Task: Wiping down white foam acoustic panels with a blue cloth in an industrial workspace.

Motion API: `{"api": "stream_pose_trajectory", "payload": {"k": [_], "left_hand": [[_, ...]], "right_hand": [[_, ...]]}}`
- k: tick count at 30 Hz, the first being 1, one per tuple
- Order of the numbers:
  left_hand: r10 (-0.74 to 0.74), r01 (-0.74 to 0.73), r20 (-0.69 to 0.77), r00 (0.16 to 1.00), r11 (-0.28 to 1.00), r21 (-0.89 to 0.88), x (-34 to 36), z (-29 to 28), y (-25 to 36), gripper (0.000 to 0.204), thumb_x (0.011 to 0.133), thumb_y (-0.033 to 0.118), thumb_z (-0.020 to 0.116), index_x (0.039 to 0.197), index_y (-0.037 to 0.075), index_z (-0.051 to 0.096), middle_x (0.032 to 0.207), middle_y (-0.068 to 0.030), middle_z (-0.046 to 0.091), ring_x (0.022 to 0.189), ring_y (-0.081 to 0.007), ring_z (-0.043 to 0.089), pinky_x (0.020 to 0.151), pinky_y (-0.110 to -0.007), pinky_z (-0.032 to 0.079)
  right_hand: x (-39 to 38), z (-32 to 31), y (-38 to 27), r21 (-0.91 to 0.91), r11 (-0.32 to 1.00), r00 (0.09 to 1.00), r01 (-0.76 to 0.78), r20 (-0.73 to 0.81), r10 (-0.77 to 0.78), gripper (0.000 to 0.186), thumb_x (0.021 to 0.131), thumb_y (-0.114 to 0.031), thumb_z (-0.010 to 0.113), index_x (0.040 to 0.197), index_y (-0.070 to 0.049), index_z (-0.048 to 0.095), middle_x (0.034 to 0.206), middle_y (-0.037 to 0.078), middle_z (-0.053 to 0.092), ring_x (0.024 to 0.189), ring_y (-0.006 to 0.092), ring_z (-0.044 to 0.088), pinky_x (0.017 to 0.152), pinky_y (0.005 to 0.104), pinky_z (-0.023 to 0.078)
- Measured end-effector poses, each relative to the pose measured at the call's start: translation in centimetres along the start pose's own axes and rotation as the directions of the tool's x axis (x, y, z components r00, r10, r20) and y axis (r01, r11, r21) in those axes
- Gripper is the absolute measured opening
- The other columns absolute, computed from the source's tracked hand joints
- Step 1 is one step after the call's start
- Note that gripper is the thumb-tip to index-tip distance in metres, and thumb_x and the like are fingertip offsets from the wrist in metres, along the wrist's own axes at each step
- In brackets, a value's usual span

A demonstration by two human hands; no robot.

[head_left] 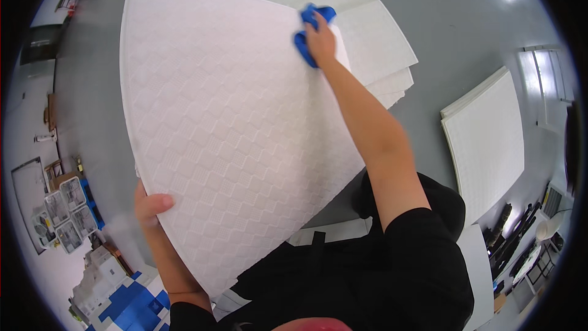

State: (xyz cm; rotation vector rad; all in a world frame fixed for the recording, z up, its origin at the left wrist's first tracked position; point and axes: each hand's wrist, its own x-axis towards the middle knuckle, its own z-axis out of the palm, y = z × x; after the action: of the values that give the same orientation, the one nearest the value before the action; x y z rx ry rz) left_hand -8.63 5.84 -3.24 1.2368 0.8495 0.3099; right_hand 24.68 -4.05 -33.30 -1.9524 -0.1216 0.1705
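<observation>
A large white panel (226, 122) with an embossed checker pattern fills the middle of the view, tilted up toward me. My left hand (152, 207) grips its lower left edge, thumb on the front face. My right hand (320, 41) reaches across to the panel's upper right edge and presses a crumpled blue cloth (311, 24) against it. The rest of the panel's underside is hidden.
A stack of similar white panels (373, 37) lies on the grey floor (465, 18) behind the held one. Another white stack (487, 141) sits at the right. Clear bins (64, 211) and blue-and-white boxes (125, 300) stand at lower left; dark tools (511, 239) at lower right.
</observation>
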Motion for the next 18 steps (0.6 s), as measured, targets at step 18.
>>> {"api": "stream_pose_trajectory", "payload": {"k": [18], "left_hand": [[-0.009, 0.008, -0.005, 1.0, 1.0, -0.011, 0.0, 0.3, -0.5, 0.089, 0.051, 0.013, 0.066, 0.129, -0.014, 0.034, 0.12, -0.0277, 0.051, 0.108, -0.0383, 0.055, 0.091, -0.041, 0.045]], "right_hand": [[1.2, -1.8, 8.5, -0.055, 0.997, 0.997, -0.051, 0.048, 0.054, 0.044, 0.085, -0.029, 0.054, 0.124, -0.01, 0.055, 0.124, 0.015, 0.057, 0.113, 0.0322, 0.054, 0.097, 0.0369, 0.041]]}}
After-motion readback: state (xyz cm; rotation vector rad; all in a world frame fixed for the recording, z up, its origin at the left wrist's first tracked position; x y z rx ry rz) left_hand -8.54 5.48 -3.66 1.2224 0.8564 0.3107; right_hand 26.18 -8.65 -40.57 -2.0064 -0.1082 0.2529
